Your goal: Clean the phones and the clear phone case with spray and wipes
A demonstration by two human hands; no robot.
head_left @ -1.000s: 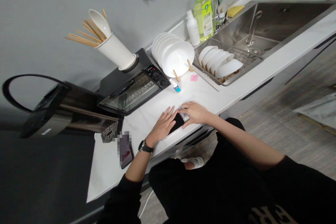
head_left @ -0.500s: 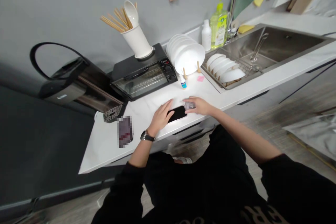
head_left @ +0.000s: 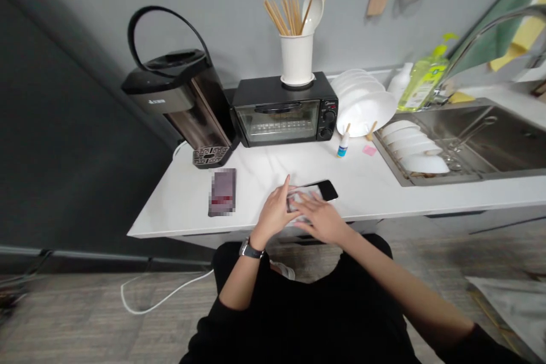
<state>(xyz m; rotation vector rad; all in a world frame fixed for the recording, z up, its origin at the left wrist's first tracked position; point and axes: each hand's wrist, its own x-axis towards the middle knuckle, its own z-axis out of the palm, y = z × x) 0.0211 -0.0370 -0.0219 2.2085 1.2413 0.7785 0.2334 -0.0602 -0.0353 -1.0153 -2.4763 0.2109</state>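
Observation:
A phone [head_left: 327,189] with a dark screen lies on the white counter [head_left: 264,168], its left part covered by a thin light cloth or wipe [head_left: 313,189]. My right hand [head_left: 322,219] rests on that cloth with its fingers spread, pressing it against the screen. At the phone's left end is my left hand [head_left: 275,210], thumb raised and fingers at the phone's edge; a watch is on that wrist. A small white and blue bottle [head_left: 342,145] stands behind the phone, with a pink slip [head_left: 369,150] beside it.
Behind the hands is a toaster oven [head_left: 279,119] carrying a utensil cup [head_left: 297,60]. A water dispenser [head_left: 187,105] and a blurred-out dark item [head_left: 222,192] are on the left. White plates [head_left: 362,108] and a sink [head_left: 503,142] with bowls are to the right.
The view has swung left. My right hand has moved from the phone's right end onto its left part, and the cloth, bunched before, is now spread over the screen.

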